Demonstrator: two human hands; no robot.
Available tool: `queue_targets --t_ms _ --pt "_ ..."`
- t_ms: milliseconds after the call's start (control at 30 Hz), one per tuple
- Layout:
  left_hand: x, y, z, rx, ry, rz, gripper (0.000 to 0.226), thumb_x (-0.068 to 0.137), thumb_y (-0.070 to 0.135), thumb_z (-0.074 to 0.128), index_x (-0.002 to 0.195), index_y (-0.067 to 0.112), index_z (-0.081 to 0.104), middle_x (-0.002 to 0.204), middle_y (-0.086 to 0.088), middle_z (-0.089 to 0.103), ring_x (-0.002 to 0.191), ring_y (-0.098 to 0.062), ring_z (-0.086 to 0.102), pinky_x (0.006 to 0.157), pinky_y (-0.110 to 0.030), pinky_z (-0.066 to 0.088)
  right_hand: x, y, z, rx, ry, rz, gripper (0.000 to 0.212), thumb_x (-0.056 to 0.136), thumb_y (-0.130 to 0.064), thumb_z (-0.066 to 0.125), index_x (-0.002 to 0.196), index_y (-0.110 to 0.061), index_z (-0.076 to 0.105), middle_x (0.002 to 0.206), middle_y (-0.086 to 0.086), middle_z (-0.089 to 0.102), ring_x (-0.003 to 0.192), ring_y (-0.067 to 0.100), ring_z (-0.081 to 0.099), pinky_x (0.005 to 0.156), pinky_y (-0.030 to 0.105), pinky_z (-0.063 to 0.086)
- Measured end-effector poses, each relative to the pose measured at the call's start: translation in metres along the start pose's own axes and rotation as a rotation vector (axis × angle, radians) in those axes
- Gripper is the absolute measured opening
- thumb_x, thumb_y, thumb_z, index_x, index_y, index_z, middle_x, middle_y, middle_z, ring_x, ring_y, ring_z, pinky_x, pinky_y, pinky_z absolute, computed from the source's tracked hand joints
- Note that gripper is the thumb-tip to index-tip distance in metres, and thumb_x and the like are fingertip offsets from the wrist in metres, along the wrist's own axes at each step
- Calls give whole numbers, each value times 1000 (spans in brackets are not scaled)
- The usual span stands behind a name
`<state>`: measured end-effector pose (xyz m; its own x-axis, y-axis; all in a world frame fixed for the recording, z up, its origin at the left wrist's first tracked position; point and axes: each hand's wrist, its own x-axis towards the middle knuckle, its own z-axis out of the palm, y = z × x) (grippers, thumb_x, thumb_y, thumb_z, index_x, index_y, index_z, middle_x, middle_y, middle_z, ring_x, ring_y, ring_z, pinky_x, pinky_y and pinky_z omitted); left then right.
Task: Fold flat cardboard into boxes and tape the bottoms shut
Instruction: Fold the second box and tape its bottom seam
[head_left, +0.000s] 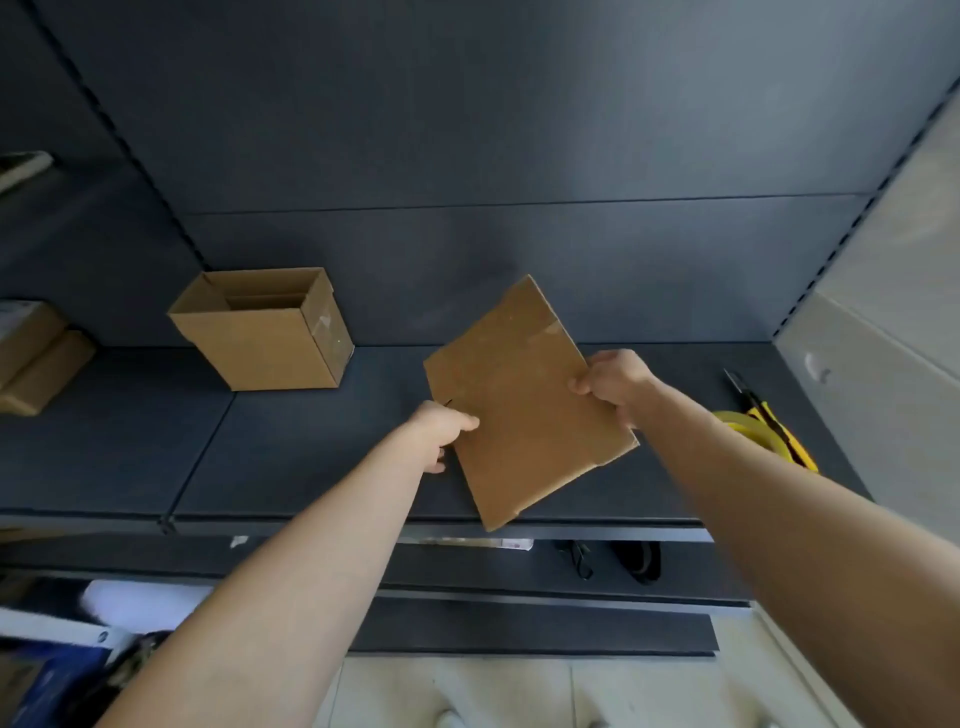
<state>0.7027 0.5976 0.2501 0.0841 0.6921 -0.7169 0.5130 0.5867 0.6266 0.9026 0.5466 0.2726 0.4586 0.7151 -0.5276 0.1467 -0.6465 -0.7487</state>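
Item under handling: a flat, brown, rectangular corrugated cardboard blank (524, 410), held tilted in the air above the dark grey metal shelf (311, 457), not resting on it. The left hand (441, 431) pinches its left edge, thumb on the near face. The right hand (615, 382) grips the opposite edge, fingers curled round it.

Step judged in hand: opening the blank into a tube. Recommended: press the two held edges toward each other so the creases part, then square the corners before folding the bottom flaps.

The board appears matt, stiff and lightly scuffed. An erected open-topped brown cardboard box (260, 332) stands well to the left. A yellow tape roll (748, 428) and a yellow-and-black utility knife (769, 415) lie close together at the right
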Motion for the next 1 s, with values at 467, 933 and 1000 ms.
queue_targets --t_ms 467,933,1000 --pt "-69 88 42 -304 318 349 83 84 37 69 145 13 19 148 -5 29 127 -26 41 97 -39 38 -43 -42 -80 -690 9 -550 32 82 -5 57 108 -18 70 103 2 67 89 18 59 68 22 46" --pt "-70 82 69 -377 364 347 70 84 27 70 137 18 26 132 -6 43 109 -21 47 88 -35 40 -28 -25 -142 -532 -139 -360 42 87 -56 56 106 -20 69 107 1 69 99 20 63 81 31 48" --pt "-69 81 70 -378 357 342 70 84 26 70 137 19 26 132 -6 44 110 -22 47 92 -36 42 -26 -25 -145 -475 -184 -306 39 85 -55 59 99 -21 71 101 0 70 93 19 65 77 31 49"
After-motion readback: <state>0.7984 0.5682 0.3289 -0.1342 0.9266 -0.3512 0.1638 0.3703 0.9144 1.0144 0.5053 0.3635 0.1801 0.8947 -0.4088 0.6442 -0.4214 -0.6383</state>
